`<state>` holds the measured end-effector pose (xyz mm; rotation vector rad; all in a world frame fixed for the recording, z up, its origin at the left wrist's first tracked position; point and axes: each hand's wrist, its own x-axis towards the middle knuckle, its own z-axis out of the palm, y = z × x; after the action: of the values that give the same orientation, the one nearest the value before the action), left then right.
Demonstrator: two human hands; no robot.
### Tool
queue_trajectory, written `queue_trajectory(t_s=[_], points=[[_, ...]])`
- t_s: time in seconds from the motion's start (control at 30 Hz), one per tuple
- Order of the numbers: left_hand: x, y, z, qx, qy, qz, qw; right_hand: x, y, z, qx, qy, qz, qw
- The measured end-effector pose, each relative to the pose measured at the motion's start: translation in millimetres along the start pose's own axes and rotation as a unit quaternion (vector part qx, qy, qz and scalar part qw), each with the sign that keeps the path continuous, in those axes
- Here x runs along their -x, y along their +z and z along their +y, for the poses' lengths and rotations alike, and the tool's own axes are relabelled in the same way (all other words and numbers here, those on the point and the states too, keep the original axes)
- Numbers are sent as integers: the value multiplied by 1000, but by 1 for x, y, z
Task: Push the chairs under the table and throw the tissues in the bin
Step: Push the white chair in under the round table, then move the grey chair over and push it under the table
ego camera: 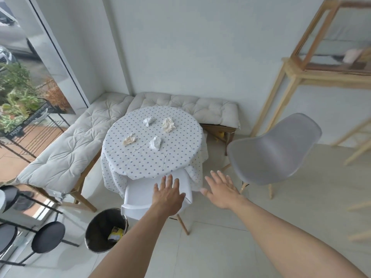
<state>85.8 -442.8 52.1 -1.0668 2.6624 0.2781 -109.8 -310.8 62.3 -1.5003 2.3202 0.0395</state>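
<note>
A round table (140, 157) under a dotted white cloth carries several crumpled tissues: two white ones (148, 121) (155, 142) and two cream ones (168, 125) (130, 139). A white chair (138, 199) stands at the table's near edge, its seat partly under the cloth. My left hand (167, 194) is spread flat over the chair's back, fingers apart. My right hand (219, 190) hovers open just right of it, holding nothing. A grey chair (273, 151) stands apart on the right, turned away from the table. A dark bin (106, 229) sits on the floor at lower left.
Cushioned benches (66, 149) line the wall corner behind and left of the table. Black round stools (48, 236) stand at far left. A wooden display cabinet (329, 63) rises at right. Plants (16, 97) sit by the window. Pale tiled floor lies around me.
</note>
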Motion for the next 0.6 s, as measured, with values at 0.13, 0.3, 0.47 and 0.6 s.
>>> queue_trajectory(t_s=[0.13,0.3,0.47,0.6], points=[[-16,-15,62,-12,34,-2,999,25,-18,54,7,36,20,999],[-36,-23,153,-19,77,5,997,59,-33,133,1,77,43,996],[-54,-24,254,-19,104,16,994,99,-44,232,4,107,54,993],[-63,-27,341,-22,106,13,994,125,-65,318,15,121,61,991]])
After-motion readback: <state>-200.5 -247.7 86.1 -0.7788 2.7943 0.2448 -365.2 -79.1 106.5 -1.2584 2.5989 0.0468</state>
